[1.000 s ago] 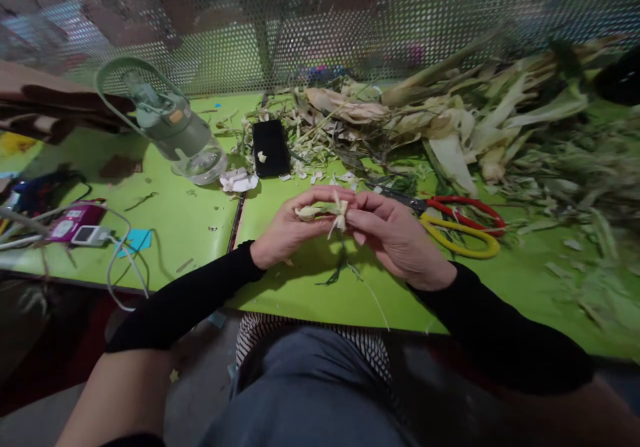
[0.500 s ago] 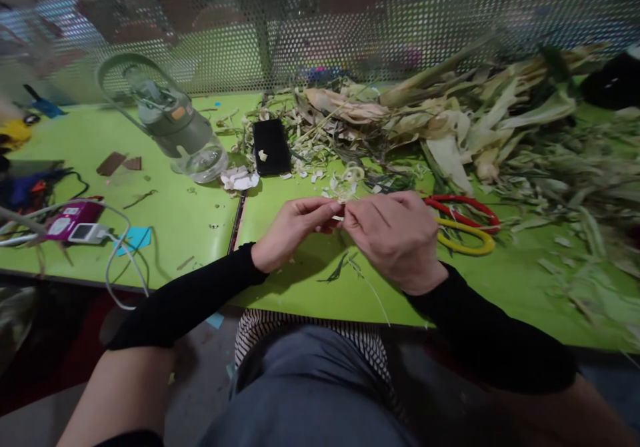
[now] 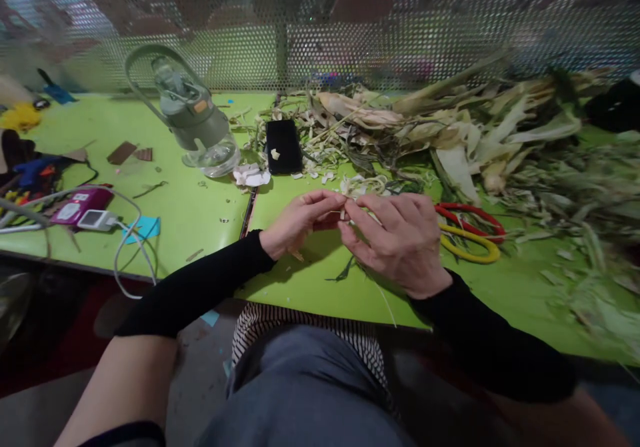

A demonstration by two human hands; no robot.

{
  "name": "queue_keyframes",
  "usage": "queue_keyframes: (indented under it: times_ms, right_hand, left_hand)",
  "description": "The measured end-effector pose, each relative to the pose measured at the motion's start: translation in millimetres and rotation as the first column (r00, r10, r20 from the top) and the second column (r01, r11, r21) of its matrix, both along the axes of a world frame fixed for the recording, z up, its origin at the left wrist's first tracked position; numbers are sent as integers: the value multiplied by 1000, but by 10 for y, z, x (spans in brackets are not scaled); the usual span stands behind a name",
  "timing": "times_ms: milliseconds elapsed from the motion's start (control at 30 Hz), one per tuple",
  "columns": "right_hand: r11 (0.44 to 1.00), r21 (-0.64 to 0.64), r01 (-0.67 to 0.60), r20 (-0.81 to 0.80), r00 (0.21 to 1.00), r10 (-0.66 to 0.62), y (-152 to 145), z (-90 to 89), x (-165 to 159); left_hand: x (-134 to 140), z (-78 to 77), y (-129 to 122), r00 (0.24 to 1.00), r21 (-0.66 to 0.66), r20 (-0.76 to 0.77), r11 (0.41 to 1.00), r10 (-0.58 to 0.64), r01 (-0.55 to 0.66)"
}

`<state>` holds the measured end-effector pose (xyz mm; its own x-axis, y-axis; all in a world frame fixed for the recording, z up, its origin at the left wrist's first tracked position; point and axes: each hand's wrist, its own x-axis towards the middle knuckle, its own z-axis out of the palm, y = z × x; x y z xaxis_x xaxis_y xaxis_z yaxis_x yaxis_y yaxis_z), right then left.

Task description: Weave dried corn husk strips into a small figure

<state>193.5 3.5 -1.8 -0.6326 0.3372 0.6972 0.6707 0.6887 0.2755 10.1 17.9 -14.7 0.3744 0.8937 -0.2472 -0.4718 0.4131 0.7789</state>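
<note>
Container: green bottle (image 3: 193,123) is stood on counter (image 3: 200,207), contents not discernible | Pale strip (image 3: 343,214): pinched above counter at the meeting fingertips of left hand (image 3: 305,220) and right hand (image 3: 400,240) | Around: phone (image 3: 285,157) is topped by a scrap (image 3: 275,155); husks (image 3: 465,147) are heaped beyond; scissors (image 3: 487,252) are partly hidden by right hand

Bottle (image 3: 200,123) near black phone (image 3: 287,141)

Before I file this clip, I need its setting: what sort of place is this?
Probably a handicraft workspace: plant scraps heaped on a green table, and scissors half hidden by the right hand.
</note>
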Motion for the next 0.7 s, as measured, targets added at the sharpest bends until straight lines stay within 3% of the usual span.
queue_keyframes:
  times_ms: [133, 233, 333, 433, 567, 700]
  right_hand:
    - [980, -167, -106, -155, 985, 80, 56, -30, 42]
    - [976, -173, -130, -333, 941, 66, 103, -41, 58]
    - [966, -232, -112, -525, 851, -28, 168, -16, 111]
    - [905, -411, -110, -614, 768, -185, 280, 35, 256]
    - [856, -515, 35, -399, 875, -275, 490, 61, 516]
    - [814, -565, 135, -161, 949, -270, 686, -12, 628]
  left_hand:
    - [-13, 44, 4, 999, -13, -30, 1000, -19, 19]
    - [3, 114, -22, 999, -23, -35, 1000, 1, -2]
    - [-13, 202, -33, 998, -35, -60, 999, 17, -19]
    - [-103, 267, 16, 991, 28, -83, 994, 106, -104]
    - [-251, 278, 133, 956, 131, -108, 958, 271, -257]
    - [-282, 250, 180, 948, 118, -98, 949, 304, -292]
